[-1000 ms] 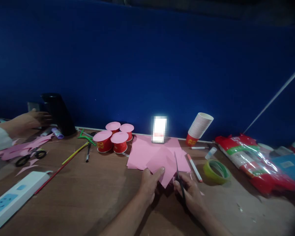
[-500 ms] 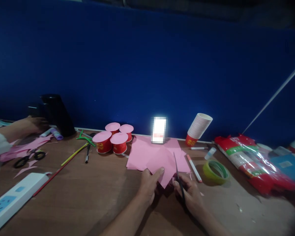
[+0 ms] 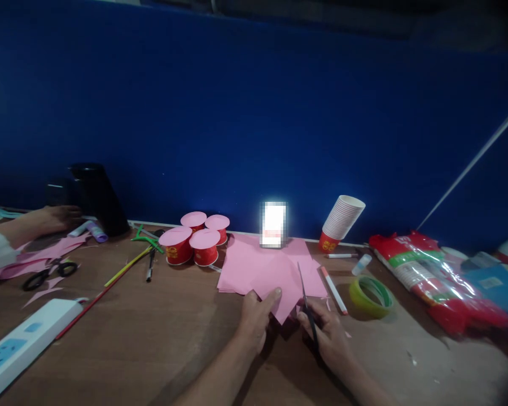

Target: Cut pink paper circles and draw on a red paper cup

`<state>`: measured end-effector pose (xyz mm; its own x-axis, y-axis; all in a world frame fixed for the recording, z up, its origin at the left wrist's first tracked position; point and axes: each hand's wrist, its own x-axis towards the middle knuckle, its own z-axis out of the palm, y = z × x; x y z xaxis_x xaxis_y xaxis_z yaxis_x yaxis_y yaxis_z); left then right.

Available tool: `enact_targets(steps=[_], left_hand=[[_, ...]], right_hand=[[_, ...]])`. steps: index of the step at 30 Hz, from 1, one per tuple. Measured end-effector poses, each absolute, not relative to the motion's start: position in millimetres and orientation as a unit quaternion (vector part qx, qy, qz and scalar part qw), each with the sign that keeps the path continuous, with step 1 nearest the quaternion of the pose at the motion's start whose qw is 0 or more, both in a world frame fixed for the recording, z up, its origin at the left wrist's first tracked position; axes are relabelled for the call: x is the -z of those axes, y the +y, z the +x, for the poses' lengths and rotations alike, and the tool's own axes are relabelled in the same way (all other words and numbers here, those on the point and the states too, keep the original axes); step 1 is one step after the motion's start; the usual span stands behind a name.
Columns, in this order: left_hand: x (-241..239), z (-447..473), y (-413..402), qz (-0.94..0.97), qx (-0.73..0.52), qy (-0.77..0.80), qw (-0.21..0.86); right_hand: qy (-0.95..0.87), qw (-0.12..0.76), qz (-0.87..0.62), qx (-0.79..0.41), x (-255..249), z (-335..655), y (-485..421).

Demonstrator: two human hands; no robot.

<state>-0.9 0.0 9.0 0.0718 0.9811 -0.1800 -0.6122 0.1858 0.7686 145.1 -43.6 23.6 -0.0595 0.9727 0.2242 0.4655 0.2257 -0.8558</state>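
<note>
My left hand (image 3: 256, 321) pinches a sheet of pink paper (image 3: 284, 299), its thumb on top and its fingers underneath. One corner of that paper points down toward me. My right hand (image 3: 324, 330) is closed round a pair of scissors (image 3: 309, 316), whose blade points up along the paper's right edge. Whether the blades touch the paper I cannot tell. A stack of pink sheets (image 3: 237, 270) lies just beyond both hands. On the back of this stack stands a bright, blurred-out phone-like screen (image 3: 273, 224).
Several red paper cups (image 3: 178, 248) with pink discs on top stand left of the stack. To the right are a leaning cup stack (image 3: 342, 217), a marker (image 3: 333, 290), a tape roll (image 3: 371, 296) and a red plastic package (image 3: 432, 276). A power strip (image 3: 29, 338) and another person's hand (image 3: 61, 217) are at left.
My hands, the paper and the scissors have hardly moved. The other person's hand at the far left has shifted slightly.
</note>
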Motion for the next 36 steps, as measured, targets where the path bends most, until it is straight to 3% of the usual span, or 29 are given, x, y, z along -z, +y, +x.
enact_targets(steps=[36], left_hand=[[-4.0, -0.7, 1.7, 0.294, -0.581, 0.347, 0.675]], right_hand=[[-0.646, 0.423, -0.558, -0.302, -29.2, 144.7, -45.1]])
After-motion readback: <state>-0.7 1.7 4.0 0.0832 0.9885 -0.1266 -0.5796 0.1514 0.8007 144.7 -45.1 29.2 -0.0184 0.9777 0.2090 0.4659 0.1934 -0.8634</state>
